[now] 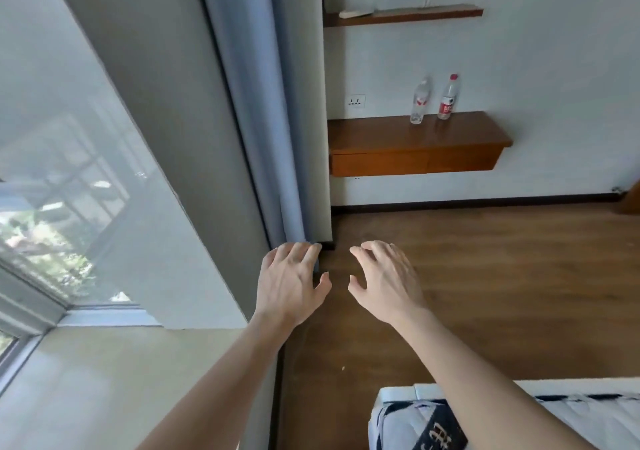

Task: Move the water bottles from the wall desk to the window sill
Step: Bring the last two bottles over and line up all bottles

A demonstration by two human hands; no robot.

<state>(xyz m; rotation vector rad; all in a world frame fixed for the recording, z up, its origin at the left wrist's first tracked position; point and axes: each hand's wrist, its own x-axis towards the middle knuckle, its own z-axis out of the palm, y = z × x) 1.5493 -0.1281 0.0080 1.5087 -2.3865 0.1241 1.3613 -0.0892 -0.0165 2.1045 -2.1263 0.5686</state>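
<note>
Two clear plastic water bottles stand upright on the wooden wall desk (381, 137) at the far wall. The left bottle (419, 101) has a pale cap and a red-and-white label. The right bottle (447, 97) has a red cap and a red label. The beige window sill (121, 380) spreads out at the lower left under the window. My left hand (291, 283) and my right hand (384, 283) reach forward side by side over the floor, fingers spread, holding nothing, far short of the desk.
A blue-grey curtain (263, 103) hangs between the window and the desk. A wooden shelf (401, 16) sits high on the wall and a socket (356, 102) is left of the bottles. A mattress corner (415, 422) lies at the lower right on the wooden floor.
</note>
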